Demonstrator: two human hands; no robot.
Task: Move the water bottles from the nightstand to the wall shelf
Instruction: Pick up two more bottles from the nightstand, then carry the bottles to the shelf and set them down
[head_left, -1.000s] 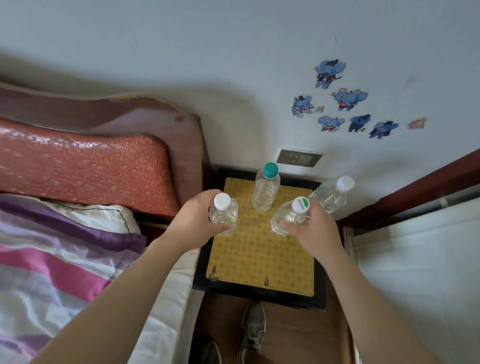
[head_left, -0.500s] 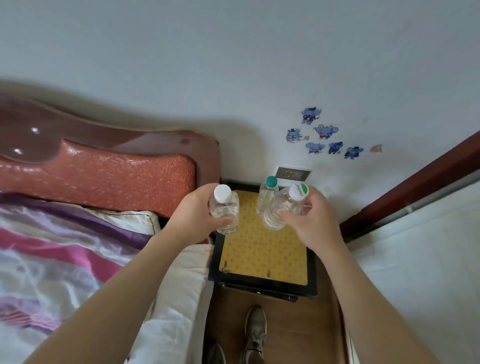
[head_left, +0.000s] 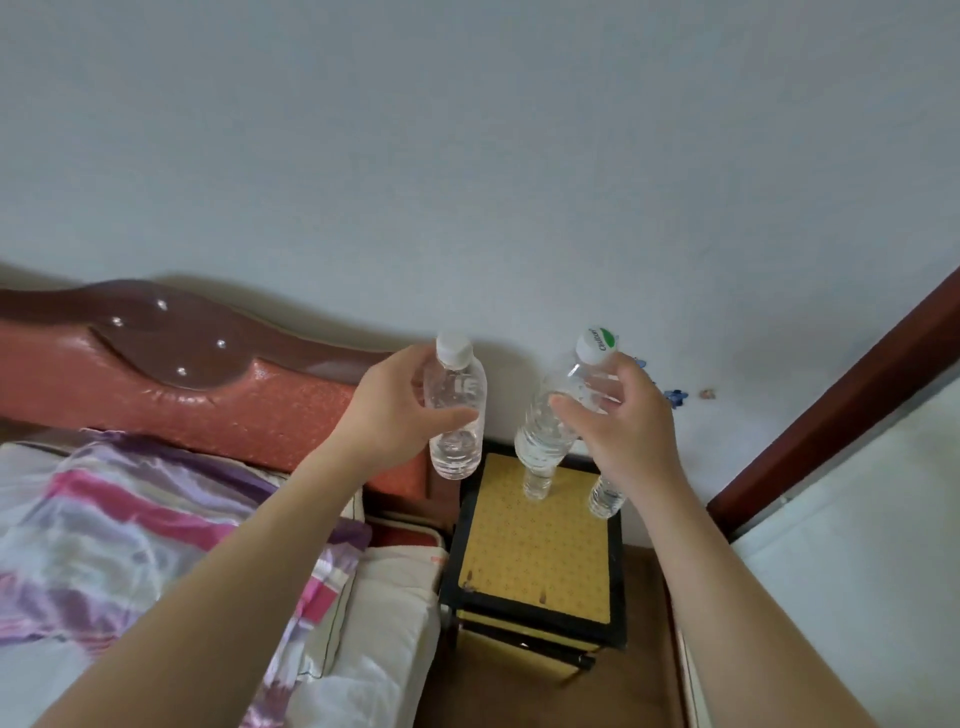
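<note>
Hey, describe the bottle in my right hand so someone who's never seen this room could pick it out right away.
Start at the yellow-topped nightstand beside the bed. Above it, two hands each hold a clear bottle. Yours is in the right hand: the tilted bottle whose white cap bears a green mark, unlike the plain-capped bottle in the left hand.

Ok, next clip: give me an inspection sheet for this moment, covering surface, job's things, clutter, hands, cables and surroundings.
Surface: black-framed nightstand with yellow patterned top, mostly bare.
Job's things: clear plastic bottle with white cap and clear plastic bottle with green-and-white cap, both lifted; two more clear bottles on the nightstand, partly hidden.
Clutter: nothing seen.
Hands: left hand grips the white-capped bottle; right hand grips the green-capped one.
Cables: nothing seen.
Surroundings: red padded headboard, striped bedding, pale wall; wall shelf not in view.
</note>
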